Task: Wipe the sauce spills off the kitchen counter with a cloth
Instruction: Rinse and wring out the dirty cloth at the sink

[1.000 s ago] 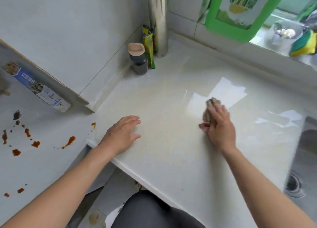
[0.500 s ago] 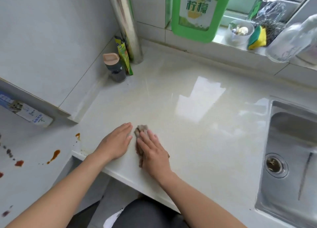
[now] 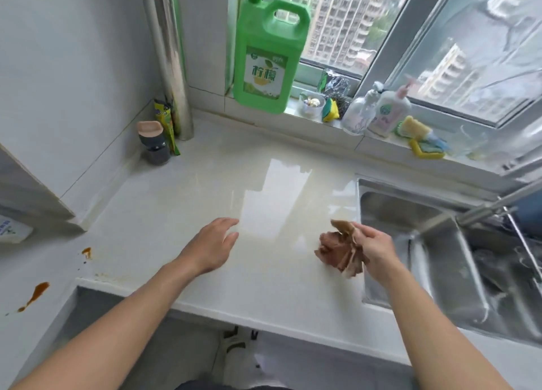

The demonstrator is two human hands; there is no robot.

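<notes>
Half a second ago my right hand [image 3: 374, 247] was pressing the cloth [image 3: 340, 250] flat on the counter [image 3: 205, 196] right beside my left hand [image 3: 212, 244], near the front edge. Now the right hand has swung across toward the sink [image 3: 440, 257], and the cloth hangs from it in a crumpled brown bunch, raised off the surface rather than flattened under my palm. My left hand sits about where it was.

My right fingers and thumb pinch the cloth at its upper corner, palm turned inward, the rest of the fabric drooping to the left of the wrist. My left hand is loose and holds nothing, fingers spread and pointing toward the window, low over the counter (I cannot tell whether it touches).

The cloth hangs just beside the sink's left rim. Between my two hands lies a broad glossy stretch of counter, running back to the green detergent jug [image 3: 268, 58] on the sill. The sauce spills [image 3: 36, 294] sit well to the left, on the lower surface beyond the counter's corner, with one small drop [image 3: 87, 252] nearer in.
</notes>
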